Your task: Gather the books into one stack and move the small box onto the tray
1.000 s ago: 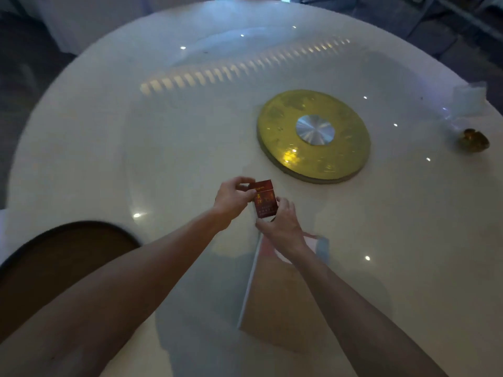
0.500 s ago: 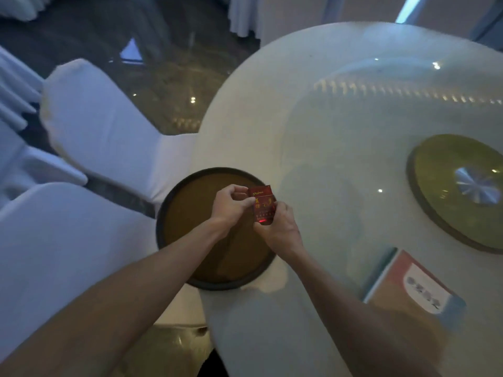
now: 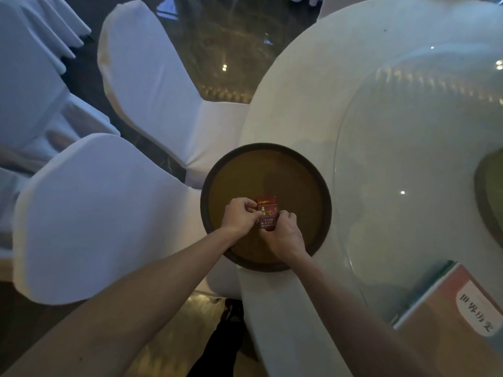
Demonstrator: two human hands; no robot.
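- small box point(image 3: 267, 212) red, pinched between both hands over the round tray point(image 3: 321, 186); touching tray or not: can't tell
- left hand point(image 3: 239, 215) clamped on its left edge, right hand point(image 3: 283, 235) on lower right
- book point(image 3: 449, 317) on bench point(image 3: 299, 85), well apart from tray

A big round white table point(image 3: 307, 85) has a glass top. A round brown tray point(image 3: 304, 170) sits at its left edge. A book point(image 3: 446, 317) lies near its front edge.
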